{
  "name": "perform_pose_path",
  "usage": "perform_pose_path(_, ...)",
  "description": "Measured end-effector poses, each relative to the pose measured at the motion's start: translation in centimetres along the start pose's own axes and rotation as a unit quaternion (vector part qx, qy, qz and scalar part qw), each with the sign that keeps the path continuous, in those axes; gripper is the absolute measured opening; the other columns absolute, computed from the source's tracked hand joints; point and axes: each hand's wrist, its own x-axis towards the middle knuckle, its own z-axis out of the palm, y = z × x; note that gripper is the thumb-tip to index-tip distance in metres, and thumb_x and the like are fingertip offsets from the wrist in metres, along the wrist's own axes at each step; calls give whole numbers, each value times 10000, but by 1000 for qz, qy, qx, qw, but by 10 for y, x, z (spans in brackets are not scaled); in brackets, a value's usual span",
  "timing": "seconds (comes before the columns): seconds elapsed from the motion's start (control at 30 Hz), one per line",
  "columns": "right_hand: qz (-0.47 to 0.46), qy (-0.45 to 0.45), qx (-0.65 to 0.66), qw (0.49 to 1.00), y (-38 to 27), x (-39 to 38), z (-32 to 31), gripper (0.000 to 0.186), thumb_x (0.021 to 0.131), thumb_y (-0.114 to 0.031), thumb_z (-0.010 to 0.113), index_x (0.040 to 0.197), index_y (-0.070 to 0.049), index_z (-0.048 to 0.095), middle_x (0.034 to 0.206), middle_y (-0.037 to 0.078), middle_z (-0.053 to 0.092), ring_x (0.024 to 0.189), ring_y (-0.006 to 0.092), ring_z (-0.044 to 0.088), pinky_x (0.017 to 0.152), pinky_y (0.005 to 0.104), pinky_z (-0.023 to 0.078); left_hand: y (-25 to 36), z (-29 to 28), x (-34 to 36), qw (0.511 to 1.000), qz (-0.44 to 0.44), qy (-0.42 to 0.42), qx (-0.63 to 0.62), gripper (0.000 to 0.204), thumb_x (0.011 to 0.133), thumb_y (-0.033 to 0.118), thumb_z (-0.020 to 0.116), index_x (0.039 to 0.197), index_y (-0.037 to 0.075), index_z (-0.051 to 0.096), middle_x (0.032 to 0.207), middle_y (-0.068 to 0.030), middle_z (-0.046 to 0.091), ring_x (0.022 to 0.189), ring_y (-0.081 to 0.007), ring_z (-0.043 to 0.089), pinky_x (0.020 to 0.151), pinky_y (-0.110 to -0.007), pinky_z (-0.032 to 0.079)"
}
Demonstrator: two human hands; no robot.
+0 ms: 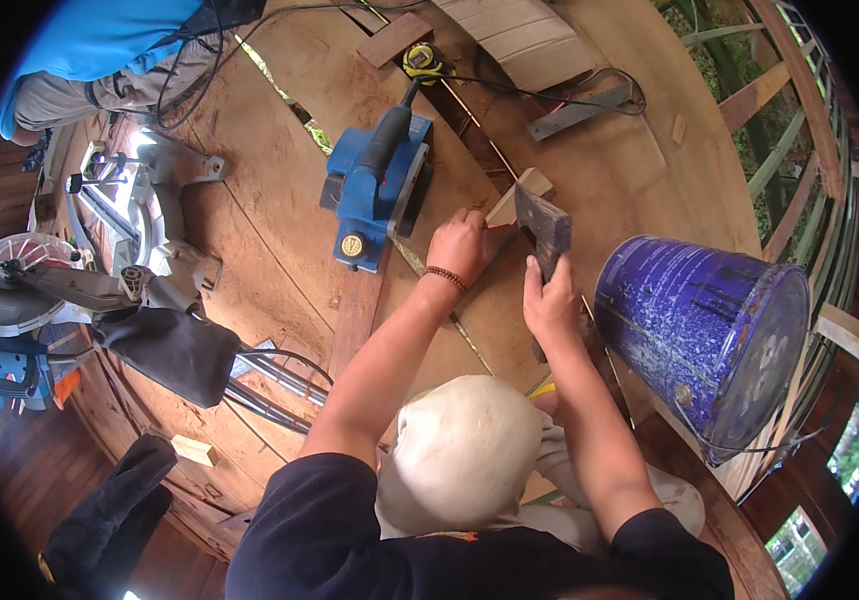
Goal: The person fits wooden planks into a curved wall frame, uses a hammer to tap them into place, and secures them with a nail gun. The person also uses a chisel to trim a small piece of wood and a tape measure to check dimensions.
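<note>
My left hand (457, 246), with a beaded bracelet at the wrist, is closed at the near end of a small pale wood block (522, 195). A thin reddish sliver shows beside the fingertips; its kind is unclear. My right hand (552, 299) grips a dark hand tool (546, 222) with a broad, flat head, held upright just right of the block. Whether it is a hammer or a hatchet cannot be made out. The tool's head partly covers the block. Left of the hands, a blue electric planer (379, 190) rests on the wooden boards.
A scuffed blue bucket (699, 335) lies on its side at the right. A miter saw (154, 270) stands at the left. Beyond the planer are a yellow tape measure (423, 62) and a metal square (581, 110). Another person's blue shirt (99, 40) shows at the far left.
</note>
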Motion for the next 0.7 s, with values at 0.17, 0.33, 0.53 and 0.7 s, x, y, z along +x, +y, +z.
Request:
perform_pose_path(0.17,41,-69,-35,996,-4,7,-1,375,972,-277,647,1211,-8,542,984,305,685,945,518,652,790,558,510,0,2,0,1000,-15,-12,4,104,893,120,641,863,24,665,906,-206,671,834,-419,672,768,-506,551)
perform_pose_path(0.33,0,33,-2,999,-3,0,-9,395,973,-270,629,1224,18,534,951,285,682,883,515,652,767,556,507,3,-2,1,1000,10,-4,7,63,866,88,648,891,31,640,893,-196,653,830,-410,676,759,-482,564)
perform_pose_path(0.53,117,67,-30,990,51,-2,-3,483,919,-158,637,1340,30,495,1192,307,611,1093,478,600,927,532,474,9,-14,-4,986,-121,16,-118,117,873,127,703,906,15,705,874,-179,703,802,-329,692,735,-416,557)
perform_pose_path(0.7,101,73,-121,985,105,10,24,635,796,-87,770,1375,-45,512,1228,253,587,1169,450,567,1007,504,461,21,-33,-17,905,-227,-56,-357,79,920,61,719,870,11,683,805,0,668,724,-85,616,660,-249,511)
